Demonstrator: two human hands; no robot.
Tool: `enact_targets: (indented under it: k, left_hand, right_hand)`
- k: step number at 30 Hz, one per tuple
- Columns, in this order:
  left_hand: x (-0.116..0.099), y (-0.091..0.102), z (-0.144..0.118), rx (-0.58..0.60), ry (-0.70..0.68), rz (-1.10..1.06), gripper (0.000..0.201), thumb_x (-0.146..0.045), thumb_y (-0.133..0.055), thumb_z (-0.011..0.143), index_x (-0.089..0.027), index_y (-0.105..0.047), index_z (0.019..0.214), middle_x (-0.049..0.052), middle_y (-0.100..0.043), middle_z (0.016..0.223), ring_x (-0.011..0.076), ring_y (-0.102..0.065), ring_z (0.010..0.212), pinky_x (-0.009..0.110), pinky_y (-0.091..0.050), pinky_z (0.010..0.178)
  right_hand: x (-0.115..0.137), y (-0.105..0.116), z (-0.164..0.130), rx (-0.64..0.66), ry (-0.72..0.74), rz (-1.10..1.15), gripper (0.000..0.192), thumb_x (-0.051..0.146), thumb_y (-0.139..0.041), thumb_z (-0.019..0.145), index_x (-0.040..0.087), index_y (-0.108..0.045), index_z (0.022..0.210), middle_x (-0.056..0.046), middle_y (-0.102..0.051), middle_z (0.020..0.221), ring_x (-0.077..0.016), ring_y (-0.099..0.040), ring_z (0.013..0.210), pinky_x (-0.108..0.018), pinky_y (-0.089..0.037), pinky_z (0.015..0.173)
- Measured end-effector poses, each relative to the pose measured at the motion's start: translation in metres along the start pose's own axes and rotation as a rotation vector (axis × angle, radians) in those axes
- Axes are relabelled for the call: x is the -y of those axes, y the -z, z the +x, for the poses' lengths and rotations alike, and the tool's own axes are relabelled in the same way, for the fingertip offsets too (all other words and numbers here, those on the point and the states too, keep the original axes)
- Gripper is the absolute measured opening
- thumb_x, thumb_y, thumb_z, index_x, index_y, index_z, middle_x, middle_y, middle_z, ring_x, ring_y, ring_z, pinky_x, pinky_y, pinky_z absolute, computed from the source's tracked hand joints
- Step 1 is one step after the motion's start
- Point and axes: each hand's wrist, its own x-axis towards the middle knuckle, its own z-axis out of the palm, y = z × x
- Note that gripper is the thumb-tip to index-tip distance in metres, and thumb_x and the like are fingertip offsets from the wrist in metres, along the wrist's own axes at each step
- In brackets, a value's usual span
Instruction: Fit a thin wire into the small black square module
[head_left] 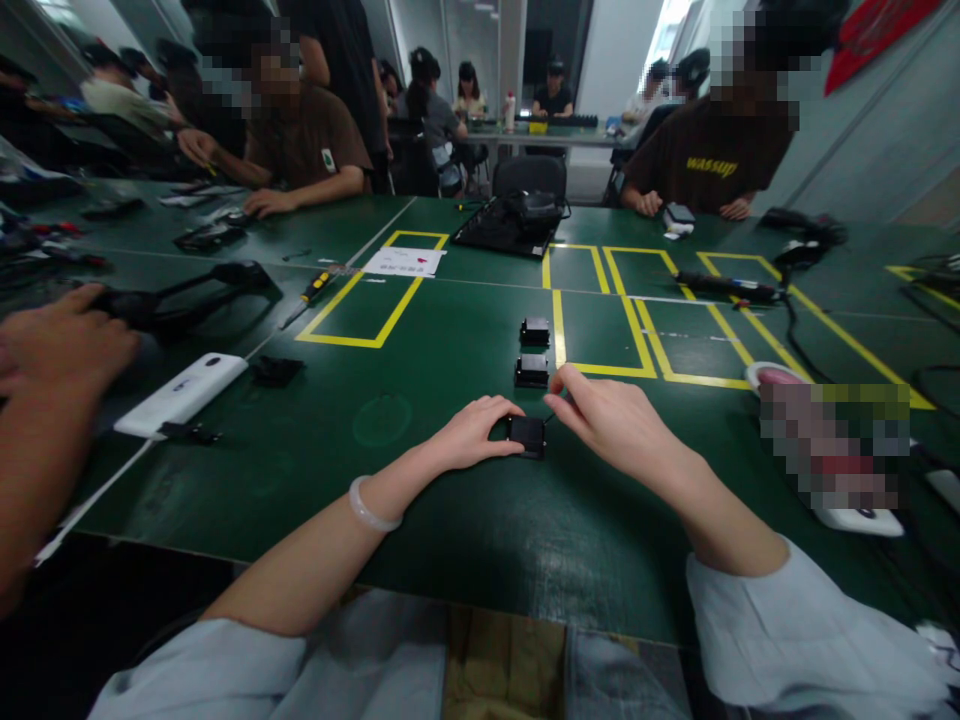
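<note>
My left hand [480,432] has its thumb and fingers closed around the left side of a small black boxy part [528,437] resting on the green table. It resembles a servo motor, but its kind is not certain. At the part's right edge my right hand [600,412] is pinched, fingertips together. A thin dark end shows below those fingertips, close to the part; whatever they hold is too small to name. Just beyond, two similar black boxy parts stand in a line, a nearer one [532,370] and a farther one [535,331].
Yellow tape rectangles mark the green table [450,520]. Left are a white power strip [184,393], a screwdriver [316,287] and another person's hand [67,340]. A black laptop-like slab [499,228] lies ahead. A phone-like white object [862,518] and cables lie right. People sit opposite.
</note>
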Motion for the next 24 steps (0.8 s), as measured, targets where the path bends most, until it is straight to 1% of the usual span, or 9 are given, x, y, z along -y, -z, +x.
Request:
enact_targets:
  k: [2, 4, 7, 8, 10, 13, 18, 20, 24]
  left_hand:
    - [-0.0002, -0.0001, 0.0, 0.0, 0.002, 0.004, 0.037, -0.046, -0.065, 0.085, -0.023, -0.059, 0.114, 0.006, -0.061, 0.11, 0.0244, -0.055, 0.101, 0.035, -0.043, 0.086]
    - [-0.0007, 0.0001, 0.0001, 0.003, 0.003, 0.013, 0.037, -0.047, -0.065, 0.085, -0.023, -0.059, 0.113, 0.006, -0.061, 0.11, 0.0243, -0.056, 0.101, 0.035, -0.043, 0.086]
    - [-0.0015, 0.0006, 0.0005, 0.011, -0.002, 0.025, 0.038, -0.047, -0.065, 0.085, -0.022, -0.059, 0.113, 0.006, -0.061, 0.109, 0.0242, -0.056, 0.101, 0.035, -0.043, 0.087]
    - [-0.0016, 0.0007, 0.0006, 0.011, -0.003, 0.028, 0.038, -0.047, -0.065, 0.085, -0.022, -0.059, 0.113, 0.006, -0.061, 0.109, 0.0241, -0.056, 0.101, 0.035, -0.043, 0.088]
    - [-0.0017, 0.001, 0.0007, 0.007, -0.005, 0.033, 0.037, -0.047, -0.065, 0.085, -0.022, -0.059, 0.113, 0.006, -0.061, 0.109, 0.0242, -0.055, 0.101, 0.035, -0.043, 0.087]
    - [-0.0019, 0.0011, 0.0006, 0.006, -0.005, 0.028, 0.037, -0.046, -0.065, 0.085, -0.022, -0.058, 0.113, 0.006, -0.061, 0.109, 0.024, -0.055, 0.101, 0.035, -0.043, 0.087]
    - [-0.0028, 0.0012, 0.0004, 0.007, 0.004, 0.009, 0.038, -0.047, -0.065, 0.085, -0.023, -0.059, 0.114, 0.006, -0.062, 0.109, 0.024, -0.056, 0.1, 0.035, -0.043, 0.086]
    - [-0.003, 0.0014, 0.0005, 0.011, 0.004, 0.01, 0.038, -0.048, -0.064, 0.085, -0.022, -0.059, 0.114, 0.006, -0.062, 0.109, 0.0242, -0.056, 0.101, 0.035, -0.043, 0.086]
    - [-0.0023, 0.0014, 0.0008, 0.009, 0.0, 0.012, 0.039, -0.049, -0.064, 0.086, -0.022, -0.059, 0.114, 0.006, -0.062, 0.109, 0.0242, -0.055, 0.101, 0.035, -0.043, 0.087]
  right_hand:
    - [0.0, -0.0005, 0.001, 0.013, -0.035, -0.071, 0.03, 0.039, -0.03, 0.099, 0.019, -0.052, 0.1, -0.005, -0.068, 0.075, -0.0193, -0.063, 0.065, -0.026, -0.023, 0.052]
    - [-0.0003, -0.0011, 0.0014, 0.007, -0.055, -0.101, 0.029, 0.034, -0.029, 0.099, 0.018, -0.052, 0.103, -0.005, -0.068, 0.072, -0.019, -0.062, 0.062, -0.027, -0.021, 0.051]
    - [-0.0004, -0.0009, 0.0005, -0.021, -0.037, -0.027, 0.025, 0.027, -0.033, 0.096, 0.017, -0.048, 0.113, -0.004, -0.069, 0.078, -0.0177, -0.062, 0.062, -0.026, -0.023, 0.052]
    - [-0.0003, -0.0005, 0.0, -0.027, -0.034, -0.005, 0.025, 0.026, -0.034, 0.095, 0.017, -0.047, 0.114, -0.004, -0.069, 0.079, -0.0175, -0.061, 0.063, -0.026, -0.025, 0.053]
    - [-0.0003, 0.0004, -0.001, -0.037, -0.024, 0.03, 0.023, 0.025, -0.035, 0.094, 0.017, -0.047, 0.112, -0.004, -0.069, 0.081, -0.0169, -0.061, 0.065, -0.026, -0.027, 0.055]
    - [-0.001, 0.0008, -0.0014, -0.035, 0.001, 0.046, 0.021, 0.027, -0.034, 0.095, 0.018, -0.049, 0.107, -0.003, -0.068, 0.081, -0.0158, -0.061, 0.065, -0.026, -0.028, 0.055]
    - [-0.0025, -0.0014, 0.0005, 0.014, -0.028, -0.064, 0.027, 0.037, -0.032, 0.098, 0.019, -0.052, 0.101, -0.005, -0.068, 0.076, -0.0177, -0.061, 0.064, -0.026, -0.024, 0.052]
    - [-0.003, -0.002, 0.0011, 0.019, -0.028, -0.066, 0.025, 0.035, -0.032, 0.098, 0.019, -0.051, 0.102, -0.004, -0.068, 0.075, -0.0172, -0.061, 0.062, -0.025, -0.023, 0.052]
    - [-0.0041, -0.0015, 0.0, -0.004, 0.018, 0.011, 0.021, 0.028, -0.033, 0.096, 0.019, -0.047, 0.108, -0.003, -0.068, 0.08, -0.0156, -0.06, 0.062, -0.025, -0.025, 0.052]
